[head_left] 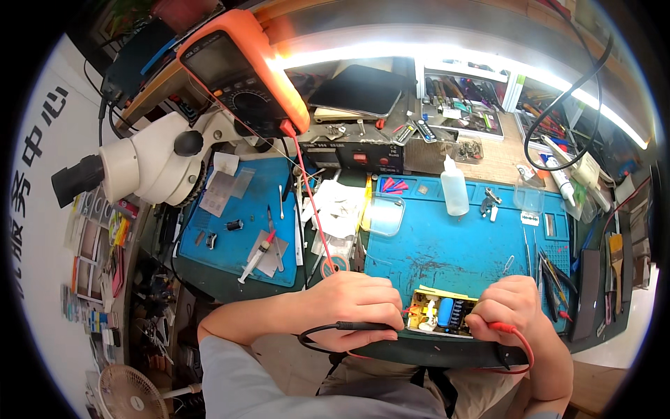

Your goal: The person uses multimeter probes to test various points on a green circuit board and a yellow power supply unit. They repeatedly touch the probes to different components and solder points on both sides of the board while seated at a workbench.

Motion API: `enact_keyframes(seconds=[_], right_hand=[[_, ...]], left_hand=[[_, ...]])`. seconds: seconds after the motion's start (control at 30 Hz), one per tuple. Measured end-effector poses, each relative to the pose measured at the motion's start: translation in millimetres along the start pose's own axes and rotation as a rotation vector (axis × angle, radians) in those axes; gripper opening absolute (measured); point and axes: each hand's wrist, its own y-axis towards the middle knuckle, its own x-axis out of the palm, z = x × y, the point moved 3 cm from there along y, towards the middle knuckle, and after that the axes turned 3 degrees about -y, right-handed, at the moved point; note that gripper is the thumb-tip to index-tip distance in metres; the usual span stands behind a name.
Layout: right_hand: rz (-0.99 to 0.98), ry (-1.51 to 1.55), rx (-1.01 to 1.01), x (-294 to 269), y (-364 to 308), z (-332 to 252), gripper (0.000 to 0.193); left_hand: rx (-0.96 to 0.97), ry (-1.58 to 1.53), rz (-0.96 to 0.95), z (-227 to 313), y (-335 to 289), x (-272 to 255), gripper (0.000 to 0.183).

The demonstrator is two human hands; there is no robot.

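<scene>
Where the far left wall shows a white sign [38, 167] with large dark characters, a rack of small colourful packets [98, 244] hangs below it, beside a white microscope head [150, 164] with black eyepieces. An orange multimeter [244, 70] leans above a blue rubbery mat [244, 223] strewn with a syringe [257, 257], tweezers and paper slips. On the worktop's [447, 353] near edge, the left hand [352, 307] has its fingers clamped on a black probe [363, 326], its lead looping underneath. A small yellow circuit board [441, 314], studded with blue and black parts, lies between both hands on a second blue mat [447, 244]. The right hand [513, 304] pinches a red probe [504, 326] at the board's right edge. A clear squeeze bottle [454, 187] stands behind.
</scene>
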Motion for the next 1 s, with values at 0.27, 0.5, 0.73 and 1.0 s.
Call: enact_keyframes(seconds=[0.27,0.5,0.73,1.0], right_hand=[[-0.006,-0.019,-0.014,-2.2,0.0,-1.4,0.034],[-0.019,-0.022,-0.004,-3.4,1.3,-2.5,0.035],[-0.002,-0.020,-0.001,-2.4,0.6,-1.9,0.035],[0.012,-0.014,-0.015,0.3,2.2,-2.5,0.035]], left_hand=[[0.040,-0.013,0.018,-2.5,-0.4,2.0,0.016],[0.042,-0.003,0.012,-1.3,0.6,1.1,0.017],[0.043,0.012,0.011,-1.2,1.1,1.1,0.017],[0.032,0.028,0.008,0.1,-1.2,-1.2,0.018]])
